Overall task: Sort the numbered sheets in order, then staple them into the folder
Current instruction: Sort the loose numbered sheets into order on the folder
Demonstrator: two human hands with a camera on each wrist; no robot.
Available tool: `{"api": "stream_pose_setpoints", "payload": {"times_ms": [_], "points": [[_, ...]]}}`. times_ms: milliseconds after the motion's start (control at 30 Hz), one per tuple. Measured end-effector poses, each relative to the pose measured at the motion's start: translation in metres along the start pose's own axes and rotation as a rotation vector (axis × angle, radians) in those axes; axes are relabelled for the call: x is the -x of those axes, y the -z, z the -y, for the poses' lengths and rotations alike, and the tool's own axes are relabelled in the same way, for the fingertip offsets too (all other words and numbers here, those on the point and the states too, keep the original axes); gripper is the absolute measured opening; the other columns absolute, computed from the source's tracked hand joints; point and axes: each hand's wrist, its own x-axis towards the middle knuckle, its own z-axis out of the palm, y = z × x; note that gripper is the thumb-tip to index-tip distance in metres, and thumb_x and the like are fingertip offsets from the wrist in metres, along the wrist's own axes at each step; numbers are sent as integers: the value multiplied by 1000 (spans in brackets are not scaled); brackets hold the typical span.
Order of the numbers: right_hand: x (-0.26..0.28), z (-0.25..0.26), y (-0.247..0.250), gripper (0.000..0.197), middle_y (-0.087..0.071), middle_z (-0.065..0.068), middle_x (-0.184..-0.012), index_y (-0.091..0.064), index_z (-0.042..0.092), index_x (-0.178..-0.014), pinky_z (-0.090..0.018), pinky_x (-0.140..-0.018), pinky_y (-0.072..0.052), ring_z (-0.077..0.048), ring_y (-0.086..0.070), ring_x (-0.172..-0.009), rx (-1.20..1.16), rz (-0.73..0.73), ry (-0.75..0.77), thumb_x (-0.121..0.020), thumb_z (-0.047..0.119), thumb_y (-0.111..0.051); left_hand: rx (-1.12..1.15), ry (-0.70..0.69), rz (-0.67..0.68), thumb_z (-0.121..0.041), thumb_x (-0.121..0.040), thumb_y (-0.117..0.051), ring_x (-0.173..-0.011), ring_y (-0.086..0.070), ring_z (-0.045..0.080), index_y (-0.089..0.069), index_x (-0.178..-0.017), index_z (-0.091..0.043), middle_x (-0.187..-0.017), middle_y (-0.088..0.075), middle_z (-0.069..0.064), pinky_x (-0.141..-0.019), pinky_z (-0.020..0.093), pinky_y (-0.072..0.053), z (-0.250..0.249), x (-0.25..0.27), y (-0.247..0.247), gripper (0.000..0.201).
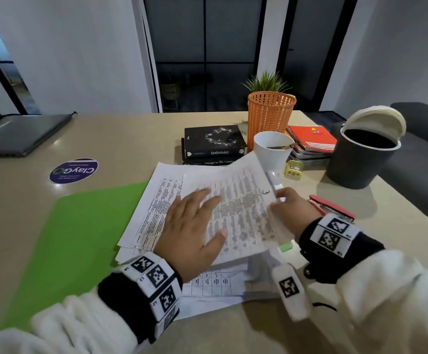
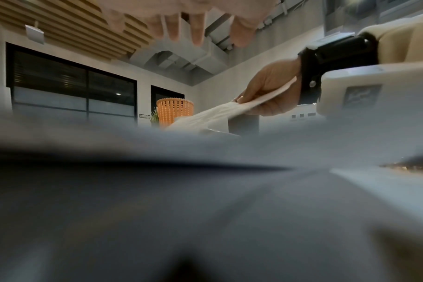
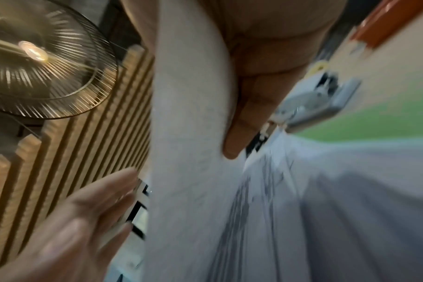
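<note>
The right hand (image 1: 290, 208) pinches the edge of a sheet marked 3 (image 1: 238, 200) and lifts that side off the loose pile of sheets (image 1: 156, 215), while the left hand (image 1: 193, 233) lies flat with straight fingers on the sheet's near half, pressing it down and grasping nothing. The pile sits in the middle of the table (image 1: 131, 139), its left part overlapping the green folder (image 1: 80, 236) that lies open at about 9 o'clock from it. The red stapler (image 1: 331, 206) waits just behind the right wrist, at roughly 3 o'clock from the pile, untouched. Sorting looks unfinished: the sheets underneath are fanned and skewed. I judge the main risk is the paper creasing or tearing, since one hand pulls up while the other pins it. Dragging it free could also scatter the sheets below, and the white cup (image 1: 271, 149) at 12 o'clock stands close enough for the raised corner to knock.
</note>
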Motion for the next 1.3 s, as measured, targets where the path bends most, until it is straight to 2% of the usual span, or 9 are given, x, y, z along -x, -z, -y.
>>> {"api": "stream_pose_setpoints", "payload": {"times_ms": [133, 300, 567, 767, 867, 1000, 1167, 1233, 1300], "points": [[4, 7, -23, 24, -56, -7, -88, -43, 15, -114, -26, -51, -53, -20, -60, -73, -133, 185, -75, -92, 5, -42, -113, 9, 211, -71, -76, -38, -138, 5, 5, -1, -144, -40, -154, 6, -16, -111, 25, 10, 1, 0, -5, 83], [4, 4, -34, 31, -65, -18, -109, -45, 14, -114, -49, -82, -56, -33, -66, -97, -172, 386, -89, -88, -3, -43, -145, 46, 371, -42, -87, -53, -138, -24, 13, 3, -146, -34, -154, -12, -8, -110, 31, -26, 6, 0, -9, 82], [12, 2, -35, 22, -62, -5, -84, -51, 16, -99, -39, -81, -54, -22, -61, -75, -120, 531, -11, -88, -3, -55, -156, 22, 599, -63, -73, -61, -143, -10, 13, 6, -145, -39, -157, -1, -9, -115, 32, -14, 2, 1, -8, 101], [11, -2, -12, 31, -59, 4, -103, -57, 16, -119, -29, -87, -48, -12, -56, -80, 282, 321, 144, -89, 24, -59, -169, 47, 681, -62, -71, -65, -143, -13, 15, 8, -144, -40, -157, -7, -6, -116, 36, -17, 4, 3, -9, 106], [7, -15, 3, 27, -60, 2, -93, -56, 17, -116, -26, -78, -51, -13, -58, -75, 276, 278, 65, -90, 25, -58, -197, 47, 703, -59, -75, -62, -142, -14, 16, 8, -146, -37, -156, -9, -5, -114, 35, -17, 2, 2, -6, 102], [10, -29, 7, 11, -57, -7, -72, -56, 4, -99, -22, -54, -49, -15, -55, -59, 9, 459, -143, -94, 13, -52, -156, 65, 725, -44, -84, -54, -140, -14, 17, 3, -146, -36, -154, -11, -5, -116, 42, -17, -1, 2, -6, 85], [10, -34, 4, 16, -58, -12, -71, -54, 5, -83, -31, -57, -49, -23, -54, -61, 6, 476, -173, -94, 17, -54, 27, 118, 651, -23, -88, -42, -139, -19, 13, 4, -145, -38, -154, -8, -11, -112, 43, -26, -1, 2, -4, 75], [6, -35, 4, 16, -55, -10, -70, -56, 5, -86, -31, -61, -49, -21, -51, -61, 57, 453, -132, -92, 20, -57, 79, 108, 606, -18, -86, -43, -130, -35, 11, 12, -142, -45, -153, -9, -13, -100, 33, -40, -2, 2, -1, 83], [6, -34, 4, 14, -50, -7, -68, -57, 7, -88, -28, -60, -47, -17, -47, -58, 73, 452, -106, -92, 20, -58, 110, 72, 570, -13, -84, -44, -88, -56, 8, 16, -134, -58, -147, -17, -13, -73, 27, -49, -4, 3, 2, 90]]}}
